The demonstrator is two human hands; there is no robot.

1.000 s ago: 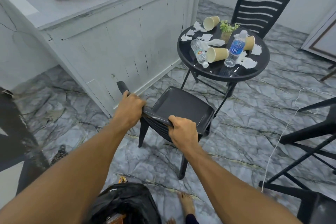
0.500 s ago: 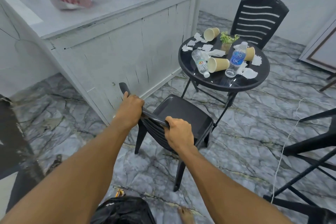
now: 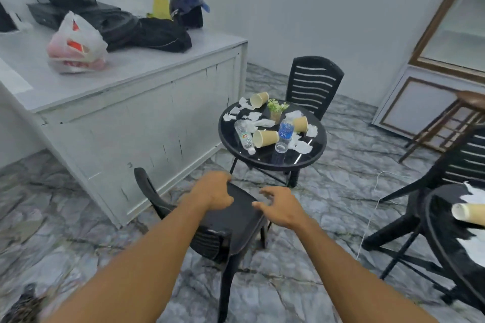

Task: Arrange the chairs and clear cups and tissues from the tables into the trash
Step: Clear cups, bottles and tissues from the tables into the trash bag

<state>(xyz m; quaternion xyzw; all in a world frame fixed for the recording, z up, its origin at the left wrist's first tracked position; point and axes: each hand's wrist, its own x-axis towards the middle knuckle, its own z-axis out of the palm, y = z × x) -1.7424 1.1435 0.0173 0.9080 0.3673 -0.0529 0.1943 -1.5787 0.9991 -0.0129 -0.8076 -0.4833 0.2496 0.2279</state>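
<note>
A black plastic chair [image 3: 236,220] stands in front of me, its seat facing a round black table [image 3: 315,149]. My left hand [image 3: 212,193] hovers over the seat with fingers loosely bent and nothing in it. My right hand [image 3: 278,206] is beside it, fingers spread, off the chair. On the table lie three tipped paper cups [image 3: 265,138], crumpled tissues [image 3: 303,147], two water bottles [image 3: 284,136] and a small plant [image 3: 277,110]. A second black chair [image 3: 313,84] stands behind the table.
A white counter [image 3: 131,113] with bags and helmets runs along the left. At the right, another black table [image 3: 441,231] holds a paper cup [image 3: 467,214] and tissue, with a black chair [image 3: 462,160] behind it. A white cord [image 3: 372,212] trails over the marble floor.
Both hands have let go of the chair's back and moved forward over its seat. The view has lifted, showing more of the room and the right table.
</note>
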